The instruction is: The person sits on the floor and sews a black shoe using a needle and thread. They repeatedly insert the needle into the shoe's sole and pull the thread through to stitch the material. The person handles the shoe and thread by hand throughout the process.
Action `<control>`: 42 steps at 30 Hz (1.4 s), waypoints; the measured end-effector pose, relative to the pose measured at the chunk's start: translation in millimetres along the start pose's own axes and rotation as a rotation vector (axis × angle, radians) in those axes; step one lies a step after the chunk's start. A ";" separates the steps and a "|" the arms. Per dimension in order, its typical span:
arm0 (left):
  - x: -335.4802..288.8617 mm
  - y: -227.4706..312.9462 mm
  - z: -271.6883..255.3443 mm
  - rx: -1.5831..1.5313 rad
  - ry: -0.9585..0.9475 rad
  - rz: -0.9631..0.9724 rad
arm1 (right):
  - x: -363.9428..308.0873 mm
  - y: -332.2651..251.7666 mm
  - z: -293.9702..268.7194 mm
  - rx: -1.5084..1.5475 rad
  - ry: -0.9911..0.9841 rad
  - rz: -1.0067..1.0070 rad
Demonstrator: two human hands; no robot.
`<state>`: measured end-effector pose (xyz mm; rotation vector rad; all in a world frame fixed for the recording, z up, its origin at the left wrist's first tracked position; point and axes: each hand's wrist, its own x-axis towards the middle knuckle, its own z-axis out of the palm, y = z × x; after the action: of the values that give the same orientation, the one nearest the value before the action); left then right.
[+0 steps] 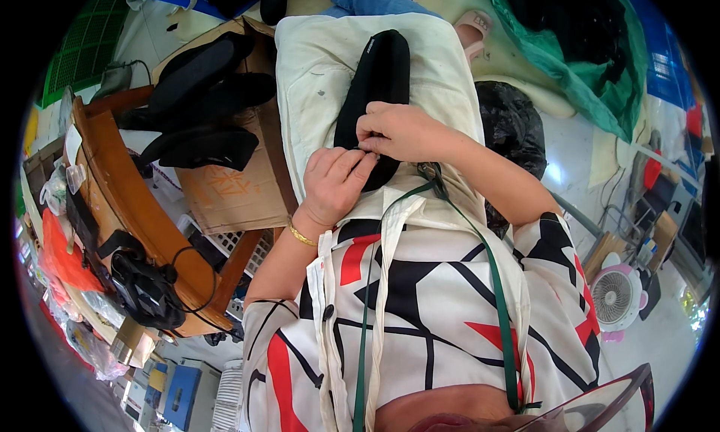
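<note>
The long black piece [384,61] lies lengthwise on the person's lap, its rounded far end poking out beyond both hands. The left hand [331,183] is curled closed, gripping the near part along its left edge; the right hand [401,130] comes across the middle from the other side, thumb and forefinger pinched on it right beside the left fingertips. Those fingers hide the exact spot they nip. The piece looks soft and matte, a slim oval against the creased cream cloth [446,68]. Over to the left I see similar floppy dark pieces [199,102] heaped on a brown cardboard box [232,199].
</note>
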<state>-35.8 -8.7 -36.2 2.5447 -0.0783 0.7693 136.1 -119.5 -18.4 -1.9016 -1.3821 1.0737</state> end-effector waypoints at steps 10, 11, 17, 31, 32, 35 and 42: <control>11.3 -3.9 0.4 -0.228 -0.094 -0.218 | 4.5 8.7 6.5 1.053 0.292 0.299; 12.4 -3.9 0.3 -0.236 -0.114 -0.237 | 1.1 5.8 0.2 1.111 0.276 0.341; 15.9 -5.3 -2.1 -0.271 -0.183 -0.296 | -26.4 6.1 -55.6 1.571 0.476 0.040; 14.5 1.6 -4.1 -0.233 -0.167 -0.385 | -49.4 5.0 12.3 0.269 0.175 0.153; 12.1 2.3 -3.2 -0.228 -0.158 -0.383 | -51.1 4.8 13.6 0.248 0.183 0.138; 7.3 3.6 -1.3 -0.221 -0.130 -0.371 | -52.3 4.7 14.8 0.182 0.204 0.089; 4.7 4.2 -2.2 -0.214 -0.129 -0.363 | -52.2 3.7 12.9 0.153 0.206 0.047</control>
<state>-33.7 -11.0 -30.2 2.3093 0.2403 0.4305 119.1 -170.4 -13.5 -1.8813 -1.1150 0.9471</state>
